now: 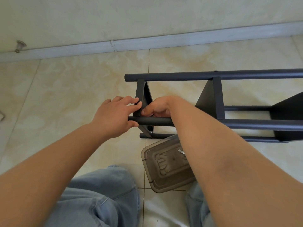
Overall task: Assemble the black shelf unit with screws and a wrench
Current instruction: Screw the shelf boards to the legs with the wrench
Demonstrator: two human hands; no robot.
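The black shelf unit (218,99) lies on its side on the floor (82,82), so the end joints face the person crouched over it. The left hand (114,115) steadies that end: fingers rest against the end shelf panel (142,97), thumb under the near tube (157,121), probably keeping the holes lined up. The right hand (157,108) curls behind the panel, pinching something small and dark; whether screw or wrench I cannot tell. A smoky plastic box (165,166) sits close by the knees, likely for hardware. Glossy beige tiles run to a pale skirting board (147,43) and plain wall.
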